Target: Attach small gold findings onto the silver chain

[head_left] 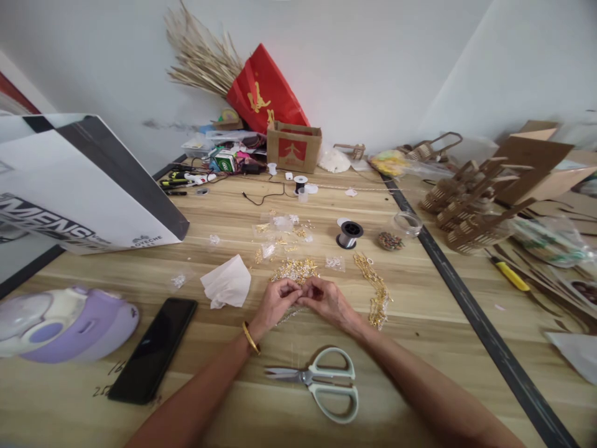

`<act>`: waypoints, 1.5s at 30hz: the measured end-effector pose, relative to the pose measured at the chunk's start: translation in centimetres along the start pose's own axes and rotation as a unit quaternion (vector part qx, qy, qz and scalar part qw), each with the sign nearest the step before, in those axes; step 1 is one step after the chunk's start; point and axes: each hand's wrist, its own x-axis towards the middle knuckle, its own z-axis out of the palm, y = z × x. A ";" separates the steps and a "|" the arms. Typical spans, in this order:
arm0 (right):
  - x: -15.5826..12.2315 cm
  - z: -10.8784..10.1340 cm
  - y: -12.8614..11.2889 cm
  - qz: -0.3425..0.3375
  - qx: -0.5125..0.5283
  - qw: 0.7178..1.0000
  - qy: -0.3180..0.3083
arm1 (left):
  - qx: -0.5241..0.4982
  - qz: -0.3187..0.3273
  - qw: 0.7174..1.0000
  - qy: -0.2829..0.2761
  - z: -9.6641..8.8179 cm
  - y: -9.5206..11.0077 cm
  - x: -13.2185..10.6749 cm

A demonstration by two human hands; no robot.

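My left hand [278, 303], with a gold bangle [250, 338] at the wrist, meets my right hand [328, 300] over the table. Fingertips on both are pinched together around something too small to make out. Just beyond them lies a pile of gold and silver beads [295, 269]. A thin beaded strand [288, 315] shows partly beneath the hands. To the right rest gold chains [375, 289] and a small bag of white rings [334, 263]. Scissors [311, 377] with pale green handles lie on the near side, blades pointing left.
A black phone [153, 348], a purple and white device [79, 323] and a crumpled tissue [227, 282] are on the left. Beyond the beads stand a wire spool [349, 234] and a jar of beads [390, 240]. Woven baskets [459, 208] and a yellow cutter [512, 275] sit right of the black strip.
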 end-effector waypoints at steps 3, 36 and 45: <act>-0.1 0.3 0.0 0.002 -0.006 1.000 0.006 | -0.016 -0.013 1.000 -0.001 0.0 -0.1 0.0; -0.1 -0.1 -0.5 0.013 0.012 1.000 0.009 | 0.046 -0.003 0.999 -0.004 -0.1 0.3 0.0; -0.1 -0.3 -0.5 0.022 0.042 0.999 0.011 | 0.093 -0.004 0.996 0.015 -0.2 0.7 -0.1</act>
